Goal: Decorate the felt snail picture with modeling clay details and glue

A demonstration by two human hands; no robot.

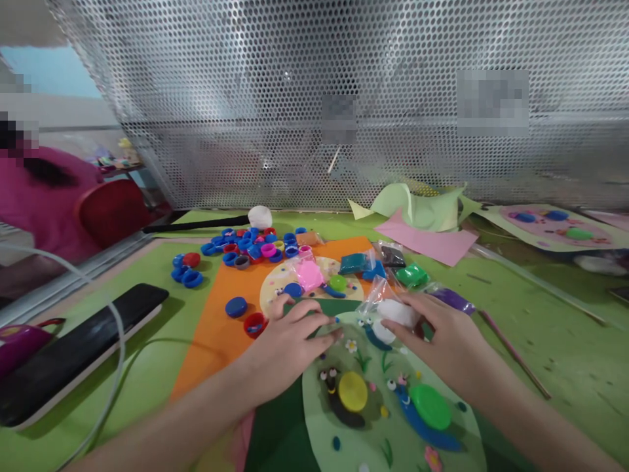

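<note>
Gripping white clay (396,313) inside its clear bag with right hand (445,337), fingers closed round it, at 12 o'clock of the card (378,436). Pressing left hand (289,344) flat on the card's 10 o'clock edge, fingers spread, holding nothing. Best to pin the card firmly and pinch off only a little clay, clear of the snails (344,393). Further toward 12: pink bag (308,274), teal bag (354,263), green bag (411,275), purple bag (452,299), one clay colour in each. Loose caps (248,246) at 11.
</note>
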